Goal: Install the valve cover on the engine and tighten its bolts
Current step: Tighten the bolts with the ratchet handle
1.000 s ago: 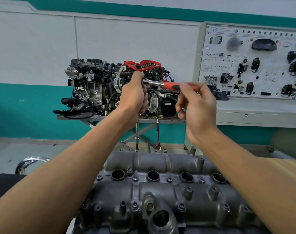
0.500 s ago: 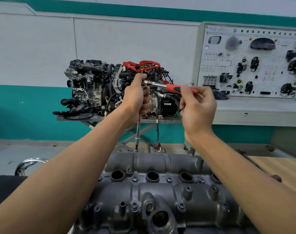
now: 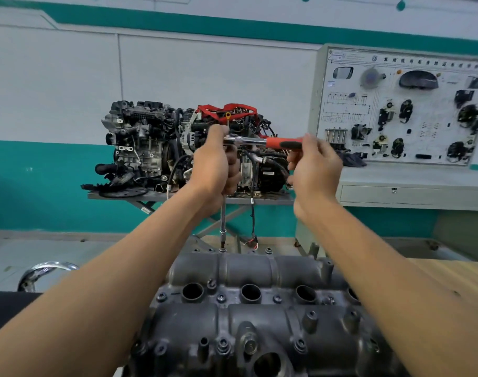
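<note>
Near me, low centre: one valve cover [image 3: 259, 317], grey cast metal, long axis running left to right across the view. Four round plug wells [image 3: 251, 293] sit in one row along that axis. Three show whole; the fourth is partly behind my right forearm. Bolt heads dot the cover, but my arms hide too many for a firm count.

Tools: one ratchet [image 3: 259, 141] and one extension bar [image 3: 223, 221]. The ratchet lies roughly level, long axis left to right, head at the left, orange-and-black handle pointing right. The extension bar stands close to upright under the head, with its lower end down on one bolt [image 3: 222, 250] at the cover's far edge, left of centre.

Two hands are up. My left hand [image 3: 214, 170] is wrapped around the top of the extension bar, just under the ratchet head, thumb raised beside the head. My right hand [image 3: 314, 167] pinches the handle with curled fingertips, palm off it.

Far side: one other engine [image 3: 150, 148] with red parts on top, sitting on a grey stand [image 3: 259, 198]. Far right is one training board [image 3: 404, 110] with parts mounted on it. At near right is a wooden bench [image 3: 450, 273], and at near left one chrome bar [image 3: 47, 270].
</note>
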### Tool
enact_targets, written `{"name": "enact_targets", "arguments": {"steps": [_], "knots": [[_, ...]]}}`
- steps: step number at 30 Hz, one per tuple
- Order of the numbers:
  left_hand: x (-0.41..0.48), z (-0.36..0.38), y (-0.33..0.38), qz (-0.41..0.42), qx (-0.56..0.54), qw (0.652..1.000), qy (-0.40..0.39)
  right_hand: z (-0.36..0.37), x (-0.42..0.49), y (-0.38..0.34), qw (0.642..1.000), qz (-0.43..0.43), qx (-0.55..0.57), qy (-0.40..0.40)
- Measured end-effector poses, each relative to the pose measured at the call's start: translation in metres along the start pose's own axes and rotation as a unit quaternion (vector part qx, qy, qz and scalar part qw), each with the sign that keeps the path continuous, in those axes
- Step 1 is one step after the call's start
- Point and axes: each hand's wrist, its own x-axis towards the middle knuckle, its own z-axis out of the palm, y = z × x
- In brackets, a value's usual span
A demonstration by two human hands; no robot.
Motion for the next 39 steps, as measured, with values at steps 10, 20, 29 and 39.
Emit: {"name": "enact_targets", "arguments": {"steps": [10,20,29,39], "knots": [[0.005,0.003,-0.002,-0.014,0.019,1.000,-0.001,-0.013,0.008,0.005,0.998,-0.049,-0.006,0.032],[0.004,0.005,-0.001,-0.004,0.022,0.999,0.031,-0.023,-0.009,-0.006,0.995,-0.080,0.048,-0.026],[0.016,0.001,0.000,-0.042,0.021,0.999,0.024,-0.024,0.005,0.061,0.777,0.058,-0.401,-0.482],[-0.018,0.014,0.020,0.077,0.030,0.991,-0.102,-0.003,-0.017,0.072,0.779,-0.067,-0.349,-0.517]]}}
